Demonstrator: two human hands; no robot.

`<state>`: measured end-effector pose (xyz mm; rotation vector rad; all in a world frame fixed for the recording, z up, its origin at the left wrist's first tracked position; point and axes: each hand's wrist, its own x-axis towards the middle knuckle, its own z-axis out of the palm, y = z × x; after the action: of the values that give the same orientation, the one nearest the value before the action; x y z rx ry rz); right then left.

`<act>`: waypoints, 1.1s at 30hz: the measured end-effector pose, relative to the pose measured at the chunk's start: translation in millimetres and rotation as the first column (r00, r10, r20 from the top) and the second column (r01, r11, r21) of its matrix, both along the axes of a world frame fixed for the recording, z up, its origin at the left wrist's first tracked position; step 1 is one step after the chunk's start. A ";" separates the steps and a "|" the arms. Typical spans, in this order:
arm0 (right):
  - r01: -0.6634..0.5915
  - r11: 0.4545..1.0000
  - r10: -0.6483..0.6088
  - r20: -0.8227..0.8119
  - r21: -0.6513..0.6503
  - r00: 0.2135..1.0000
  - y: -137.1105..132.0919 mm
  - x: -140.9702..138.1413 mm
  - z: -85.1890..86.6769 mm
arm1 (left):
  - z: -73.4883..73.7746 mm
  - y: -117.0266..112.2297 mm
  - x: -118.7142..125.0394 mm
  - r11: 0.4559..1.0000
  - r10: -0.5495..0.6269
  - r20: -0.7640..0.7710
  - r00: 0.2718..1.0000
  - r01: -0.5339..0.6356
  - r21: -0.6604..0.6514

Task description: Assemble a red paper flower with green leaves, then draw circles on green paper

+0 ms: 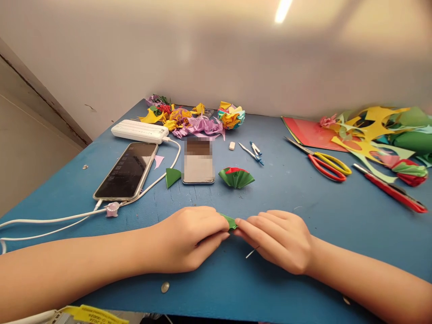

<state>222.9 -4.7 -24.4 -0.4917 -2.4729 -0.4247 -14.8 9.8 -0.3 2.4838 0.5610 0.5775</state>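
Low over the front of the table, my left hand (pixel 199 236) and my right hand (pixel 280 238) meet fingertip to fingertip. Between them is a small piece of folded green paper (pixel 231 221), pinched from both sides and mostly covered by fingers. A thin pale stick or needle (pixel 252 252) pokes out below my right fingers; its other end is hidden. Just beyond my hands stands a pleated green paper fan (pixel 236 178) with red inside its top edge. A flat green paper wedge (pixel 173 177) lies left of a small mirror-like rectangle (pixel 198 168), whose upper part is blurred.
A cabled phone (pixel 127 171) and white power bank (pixel 140 131) occupy the left. Crumpled paper flowers (pixel 202 123) line the wall. An eraser (pixel 231 146) and compass (pixel 251 153) lie mid-table. Rightward are scissors (pixel 326 166), a red cutter (pixel 388 186) and paper scraps (pixel 371 130).
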 end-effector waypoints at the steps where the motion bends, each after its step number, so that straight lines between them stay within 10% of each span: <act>1: 0.001 1.000 -0.001 0.009 0.022 1.000 0.3 -0.3 -0.1 | -1.5 -0.3 0.0 1.000 0.011 -0.004 1.000 -0.011 0.023; 33: -0.112 0.993 0.102 0.170 0.048 0.980 -2.2 -3.4 19.1 | 0.7 2.7 1.0 0.999 0.034 -0.143 0.989 -0.034 0.001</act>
<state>219.5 -6.8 -5.3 -0.3088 -2.6249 -0.5104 -13.9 12.5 0.3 2.5321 0.6597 0.4130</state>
